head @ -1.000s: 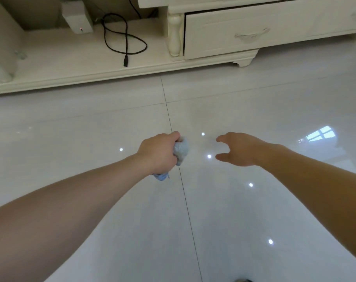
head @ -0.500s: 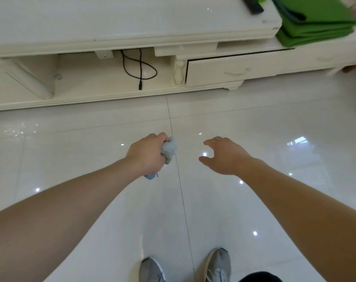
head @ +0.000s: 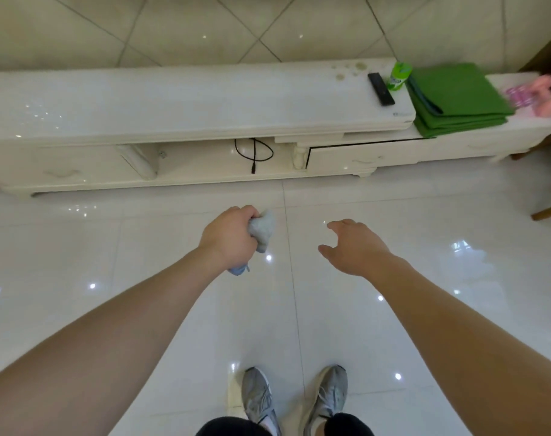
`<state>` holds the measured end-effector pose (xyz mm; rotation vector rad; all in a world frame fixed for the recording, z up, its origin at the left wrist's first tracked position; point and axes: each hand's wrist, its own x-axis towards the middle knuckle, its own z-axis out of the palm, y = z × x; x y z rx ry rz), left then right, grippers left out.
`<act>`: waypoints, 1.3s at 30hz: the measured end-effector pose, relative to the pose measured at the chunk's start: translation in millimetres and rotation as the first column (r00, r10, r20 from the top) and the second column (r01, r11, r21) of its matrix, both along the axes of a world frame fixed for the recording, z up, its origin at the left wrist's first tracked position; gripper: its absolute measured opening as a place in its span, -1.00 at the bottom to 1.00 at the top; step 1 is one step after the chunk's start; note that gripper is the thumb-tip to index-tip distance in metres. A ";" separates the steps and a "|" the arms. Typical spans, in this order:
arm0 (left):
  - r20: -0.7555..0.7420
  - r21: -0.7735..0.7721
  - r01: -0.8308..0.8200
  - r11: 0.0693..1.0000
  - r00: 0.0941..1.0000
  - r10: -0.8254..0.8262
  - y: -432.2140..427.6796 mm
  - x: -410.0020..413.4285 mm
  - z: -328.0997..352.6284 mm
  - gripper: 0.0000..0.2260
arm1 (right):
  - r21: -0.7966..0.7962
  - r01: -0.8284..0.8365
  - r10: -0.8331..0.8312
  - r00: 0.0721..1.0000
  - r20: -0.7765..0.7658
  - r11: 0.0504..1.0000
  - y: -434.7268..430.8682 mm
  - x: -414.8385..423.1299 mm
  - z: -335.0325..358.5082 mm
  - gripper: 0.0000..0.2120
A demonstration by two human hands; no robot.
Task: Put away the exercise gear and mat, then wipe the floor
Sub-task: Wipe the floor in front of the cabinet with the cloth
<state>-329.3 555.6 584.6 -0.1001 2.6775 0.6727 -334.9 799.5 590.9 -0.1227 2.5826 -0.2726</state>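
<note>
My left hand grips a crumpled pale blue-grey cloth, held out in front of me above the glossy white tiled floor. To its right my right hand hangs empty, fingers loosely spread. A folded green mat lies on the right end of the long white TV cabinet. Pink exercise gear sits blurred at the far right of the cabinet, beside the mat.
A black remote and a green bottle lie on the cabinet next to the mat. A black cable hangs in the cabinet's open shelf. A wooden chair leg shows at the right edge. My grey shoes stand below.
The view has pulled back and up as I straightened: the cabinet top, mat and my shoes have come into sight. Both hands keep their pose, the left still gripping the cloth.
</note>
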 end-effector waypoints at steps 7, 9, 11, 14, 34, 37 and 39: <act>-0.016 -0.009 -0.059 0.998 0.998 0.059 -17.2 37.8 101.9 -0.69 | -0.042 -0.015 0.014 0.999 -0.031 0.999 -21.7 30.0 99.8 -0.41; -0.028 -0.020 -0.081 0.997 0.996 0.080 -21.0 51.0 127.1 -0.70 | -0.036 -0.031 0.029 0.999 -0.038 0.999 -26.5 40.6 125.5 -0.42; -0.033 -0.023 -0.103 0.994 0.994 0.102 -24.3 63.2 149.2 -0.71 | -0.030 -0.055 0.053 0.997 -0.053 0.998 -29.9 51.5 146.8 -0.43; -0.065 -0.038 -0.136 0.990 0.989 0.133 -27.7 78.9 181.0 -0.72 | -0.037 -0.083 0.079 0.992 -0.103 0.996 -32.9 63.1 175.2 -0.45; -0.255 -0.193 -0.338 0.921 0.924 0.285 11.2 134.2 269.3 -0.64 | -0.036 -0.323 0.303 0.917 -0.260 0.946 0.7 60.7 267.2 -0.51; -0.259 -0.180 -0.373 0.910 0.911 0.322 -1.9 142.0 269.4 -0.62 | -0.031 -0.357 0.336 0.903 -0.269 0.934 -12.2 60.4 268.4 -0.51; -0.265 -0.165 -0.395 0.904 0.900 0.345 -13.7 147.0 268.6 -0.63 | -0.011 -0.381 0.364 0.892 -0.267 0.925 -24.8 61.7 268.5 -0.51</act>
